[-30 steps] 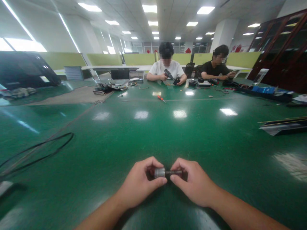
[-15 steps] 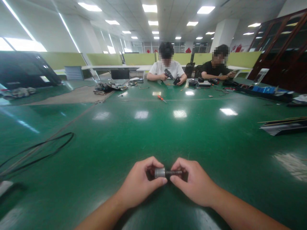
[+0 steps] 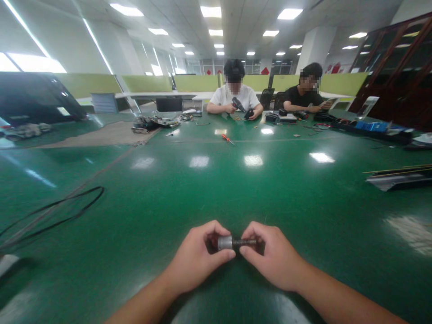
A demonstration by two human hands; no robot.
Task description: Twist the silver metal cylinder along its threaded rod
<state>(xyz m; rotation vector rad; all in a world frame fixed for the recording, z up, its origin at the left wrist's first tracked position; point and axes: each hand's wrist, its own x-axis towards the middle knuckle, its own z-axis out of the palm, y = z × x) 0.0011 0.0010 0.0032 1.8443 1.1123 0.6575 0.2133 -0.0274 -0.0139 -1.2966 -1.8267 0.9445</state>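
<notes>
My left hand is closed around a short silver metal cylinder, thumb on the near side and fingers on the far side. A dark, ridged shaft like a drill bit or screw points right from the cylinder. My right hand is closed around this shaft in a pinch, its thumb and index finger on opposite sides. The shaft's right end lies within the right hand's grasp. Both hands are low over the green tabletop, close to my body.
An orange-handled screwdriver lies farther up the table. Black cable loops at left; a metal channel piece lies at right. Across the table, one person holds a power drill; another person sits at right.
The ridges on the shaft look different now, as if it has turned slightly. Both hands stay in almost the same place, still gripping.
</notes>
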